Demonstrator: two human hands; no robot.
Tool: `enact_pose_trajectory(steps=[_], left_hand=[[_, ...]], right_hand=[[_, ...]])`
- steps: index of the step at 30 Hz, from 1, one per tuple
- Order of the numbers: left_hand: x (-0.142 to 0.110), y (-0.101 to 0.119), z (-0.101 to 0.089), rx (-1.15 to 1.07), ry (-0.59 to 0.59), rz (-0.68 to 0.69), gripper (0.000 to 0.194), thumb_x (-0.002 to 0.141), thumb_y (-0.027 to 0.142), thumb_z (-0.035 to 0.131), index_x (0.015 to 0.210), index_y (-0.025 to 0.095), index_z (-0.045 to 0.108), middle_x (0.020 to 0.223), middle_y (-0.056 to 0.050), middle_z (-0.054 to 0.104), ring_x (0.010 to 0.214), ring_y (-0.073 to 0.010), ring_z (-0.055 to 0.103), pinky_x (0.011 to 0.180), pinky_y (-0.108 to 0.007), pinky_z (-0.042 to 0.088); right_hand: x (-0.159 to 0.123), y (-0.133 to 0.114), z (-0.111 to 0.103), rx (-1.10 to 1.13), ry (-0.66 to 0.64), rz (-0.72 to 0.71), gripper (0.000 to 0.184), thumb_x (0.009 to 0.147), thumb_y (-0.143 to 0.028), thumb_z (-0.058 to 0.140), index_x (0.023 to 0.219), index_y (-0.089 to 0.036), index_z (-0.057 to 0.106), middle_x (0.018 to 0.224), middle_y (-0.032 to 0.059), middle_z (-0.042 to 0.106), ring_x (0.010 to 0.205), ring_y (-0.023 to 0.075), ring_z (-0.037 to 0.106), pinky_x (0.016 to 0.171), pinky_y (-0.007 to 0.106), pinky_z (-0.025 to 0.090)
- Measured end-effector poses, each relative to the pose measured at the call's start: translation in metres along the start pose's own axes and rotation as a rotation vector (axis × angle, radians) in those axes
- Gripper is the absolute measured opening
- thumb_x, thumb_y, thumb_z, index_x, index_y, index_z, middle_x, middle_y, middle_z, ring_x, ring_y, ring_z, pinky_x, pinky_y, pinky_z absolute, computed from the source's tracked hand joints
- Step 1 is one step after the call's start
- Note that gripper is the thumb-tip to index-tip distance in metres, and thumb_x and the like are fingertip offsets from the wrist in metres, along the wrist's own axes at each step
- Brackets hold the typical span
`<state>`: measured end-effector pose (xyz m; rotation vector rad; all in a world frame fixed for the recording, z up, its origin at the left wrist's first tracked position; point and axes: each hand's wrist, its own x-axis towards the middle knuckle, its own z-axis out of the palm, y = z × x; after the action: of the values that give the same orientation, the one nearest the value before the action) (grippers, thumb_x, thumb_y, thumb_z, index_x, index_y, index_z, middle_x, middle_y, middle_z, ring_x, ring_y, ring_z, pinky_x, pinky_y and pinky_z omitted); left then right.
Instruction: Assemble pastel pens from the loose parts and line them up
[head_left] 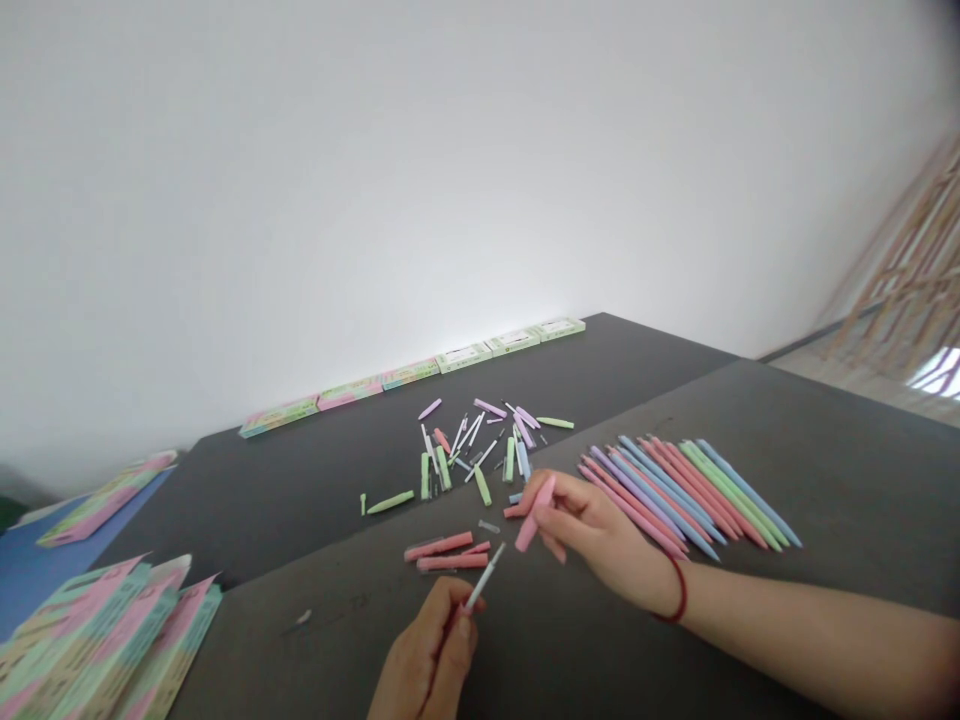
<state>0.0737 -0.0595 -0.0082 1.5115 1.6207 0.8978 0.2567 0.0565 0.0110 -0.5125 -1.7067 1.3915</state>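
My left hand (431,655), near the front of the table, is closed around a slim white pen refill (486,580) whose tip points up and to the right. Between the thumb and fingers of my right hand (600,530) is a pink pen barrel (535,512), tilted just above the refill and apart from it. Red pen parts (450,562) lie on the table beyond my left hand. Beside them rests a small clear piece (489,526). To the right of my right hand, a row of pens (675,490) in pink, purple, blue, red and green lies side by side.
Loose green, purple and white pen parts (480,450) are scattered mid-table. A line of flat boxes (412,373) runs along the wall. More printed boxes (112,640) stand at the lower left, and another box (105,500) lies on a blue surface (67,545).
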Motion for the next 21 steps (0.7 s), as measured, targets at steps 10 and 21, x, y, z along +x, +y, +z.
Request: enact_pose_trajectory(steps=[10, 21], left_hand=[[0.000, 0.004, 0.000, 0.057, -0.004, 0.008, 0.031, 0.091, 0.046, 0.032, 0.085, 0.022, 0.049, 0.060, 0.005, 0.038, 0.054, -0.0129, 0.038, 0.054, -0.023, 0.030], [0.000, 0.005, -0.002, 0.106, -0.003, 0.024, 0.027, 0.092, 0.041, 0.032, 0.085, 0.022, 0.050, 0.061, 0.005, 0.041, 0.055, -0.0129, 0.042, 0.054, -0.022, 0.034]], right_hand=[[0.000, 0.010, 0.006, 0.195, -0.006, 0.190, 0.026, 0.086, -0.041, 0.053, 0.085, -0.015, 0.054, 0.060, -0.0018, 0.056, 0.044, 0.0066, 0.037, 0.044, 0.022, 0.029], [-0.001, 0.015, 0.008, 0.164, -0.014, 0.186, 0.026, 0.086, -0.040, 0.053, 0.085, -0.014, 0.054, 0.062, -0.0017, 0.056, 0.043, 0.0052, 0.038, 0.041, 0.019, 0.032]])
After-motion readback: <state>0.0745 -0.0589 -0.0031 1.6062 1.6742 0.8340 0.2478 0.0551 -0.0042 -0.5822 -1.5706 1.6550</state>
